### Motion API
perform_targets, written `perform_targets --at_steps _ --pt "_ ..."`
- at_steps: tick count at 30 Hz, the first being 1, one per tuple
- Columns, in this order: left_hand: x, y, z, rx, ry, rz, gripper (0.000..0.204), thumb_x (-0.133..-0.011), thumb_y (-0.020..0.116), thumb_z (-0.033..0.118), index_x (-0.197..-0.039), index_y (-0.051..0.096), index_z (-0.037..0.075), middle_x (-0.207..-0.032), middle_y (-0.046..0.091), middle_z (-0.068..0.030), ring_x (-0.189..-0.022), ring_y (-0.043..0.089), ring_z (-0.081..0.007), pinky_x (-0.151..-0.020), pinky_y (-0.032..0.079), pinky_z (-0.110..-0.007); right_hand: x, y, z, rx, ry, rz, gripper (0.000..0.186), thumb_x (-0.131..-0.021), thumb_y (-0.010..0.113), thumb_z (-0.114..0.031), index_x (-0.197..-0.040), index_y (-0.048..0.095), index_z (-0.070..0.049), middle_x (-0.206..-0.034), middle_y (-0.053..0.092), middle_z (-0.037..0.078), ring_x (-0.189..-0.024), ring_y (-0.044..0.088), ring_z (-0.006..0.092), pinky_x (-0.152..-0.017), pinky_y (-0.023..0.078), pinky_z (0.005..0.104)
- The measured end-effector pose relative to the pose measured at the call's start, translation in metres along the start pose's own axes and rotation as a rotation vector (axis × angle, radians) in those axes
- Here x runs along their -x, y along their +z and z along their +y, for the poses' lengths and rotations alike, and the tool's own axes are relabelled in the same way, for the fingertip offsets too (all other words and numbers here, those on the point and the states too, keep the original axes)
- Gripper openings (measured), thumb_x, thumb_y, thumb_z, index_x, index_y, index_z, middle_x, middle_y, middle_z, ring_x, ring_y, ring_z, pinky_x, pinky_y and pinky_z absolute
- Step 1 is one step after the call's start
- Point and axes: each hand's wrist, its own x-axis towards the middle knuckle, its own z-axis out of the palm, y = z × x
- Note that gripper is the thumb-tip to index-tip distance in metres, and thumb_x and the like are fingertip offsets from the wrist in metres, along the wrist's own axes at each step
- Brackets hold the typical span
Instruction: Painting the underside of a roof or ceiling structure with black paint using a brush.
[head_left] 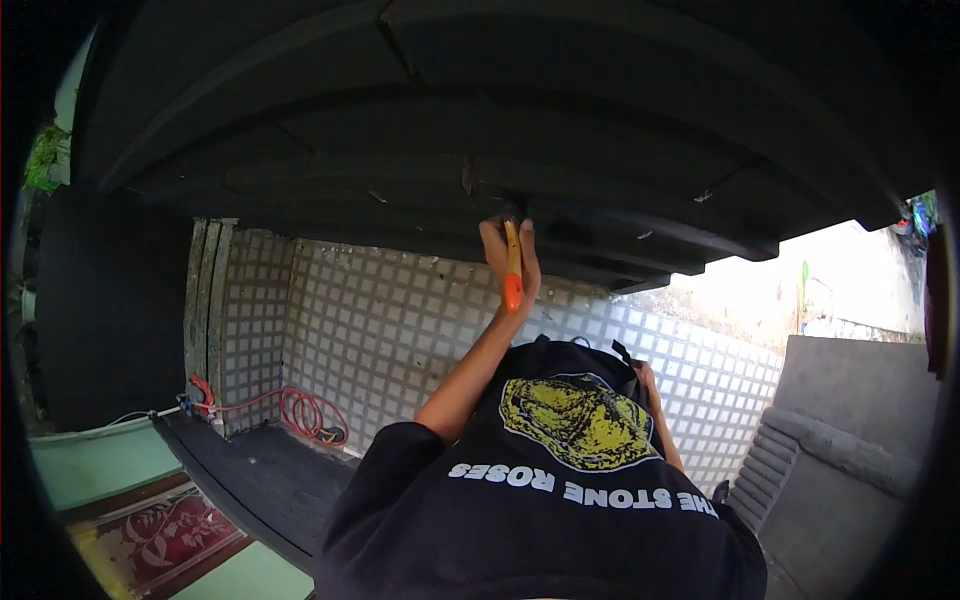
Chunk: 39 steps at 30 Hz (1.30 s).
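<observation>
My left hand (497, 252) reaches up to the dark surface and is closed around a paintbrush. The paintbrush (513, 270) has a yellowish handle with an orange end pointing back toward me. Its head meets the black slatted surface (600, 200), where its bristles are lost in the dark. My right hand (643, 375) is low in front of my body, mostly hidden by my black printed T-shirt (590, 500). Its fingers do not show clearly. A small curved rim (581, 342) peeks out beside it at the shirt's edge, too little to name.
Below the slats lies a floor of pale checked tiles (370, 320). A coiled red hose (312, 412) rests at the left, near a dark ledge (270, 475). Grey concrete (850, 390) with a stepped edge stands at the right. Green and red panels (160, 540) fill the lower left.
</observation>
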Motion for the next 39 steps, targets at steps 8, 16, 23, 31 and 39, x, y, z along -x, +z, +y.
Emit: perform_targets --at_steps 8,16,23,31,39 --pt "0.028 0.007 0.027 -0.054 -0.010 -0.384 0.027 -0.095 0.067 0.023 -0.098 0.053 0.000 -0.088 0.057 -0.0078 -0.079 0.055 -0.0152 -0.071 0.046 -0.032 0.012 -0.045 -0.248 0.147 -0.606 0.429 0.057 -0.082 0.064 0.002 -0.138 0.060 -0.007 -0.091 0.066 0.022 -0.081 0.068 0.0340 -0.075 0.055 0.0416" --pt "0.029 -0.031 0.032 0.119 -0.155 -0.266 0.014 -0.094 0.059 0.007 -0.099 0.050 -0.002 -0.086 0.061 -0.0172 -0.082 0.062 -0.0284 -0.071 0.049 -0.039 0.050 -0.003 -0.430 0.191 -1.088 0.162 0.068 -0.076 0.069 0.002 -0.141 0.056 -0.016 -0.129 0.051 0.015 -0.109 0.062 0.0356 -0.090 0.055 0.0435" --pt "0.028 -0.067 0.037 -0.063 -0.038 -0.218 0.031 -0.095 0.060 0.009 -0.121 0.050 -0.004 -0.113 0.060 -0.0193 -0.104 0.062 -0.0275 -0.089 0.049 -0.038 0.034 0.024 -0.466 0.169 -1.188 0.191 0.039 -0.078 0.070 -0.003 -0.116 0.063 -0.009 -0.127 0.053 0.013 -0.105 0.065 0.0343 -0.086 0.056 0.0438" --pt "0.051 -0.074 -0.020 -0.030 -0.032 -0.333 0.064 -0.093 0.063 0.009 -0.149 0.034 -0.005 -0.149 0.045 -0.0249 -0.139 0.046 -0.0359 -0.112 0.040 -0.044 -0.005 0.007 -0.454 0.281 -1.288 0.316 0.032 -0.080 0.070 -0.009 -0.111 0.066 -0.016 -0.130 0.055 0.007 -0.109 0.063 0.0290 -0.084 0.057 0.0430" --pt "0.043 -0.053 -0.072 -0.438 0.139 -0.689 0.067 -0.088 0.065 0.005 -0.148 0.037 -0.003 -0.153 0.039 -0.0270 -0.142 0.038 -0.0440 -0.116 0.036 -0.045 -0.005 -0.056 -0.319 -0.189 -0.881 0.777 0.023 -0.084 0.075 -0.016 -0.104 0.071 -0.006 -0.109 0.062 0.012 -0.098 0.064 0.0228 -0.083 0.052 0.0339"
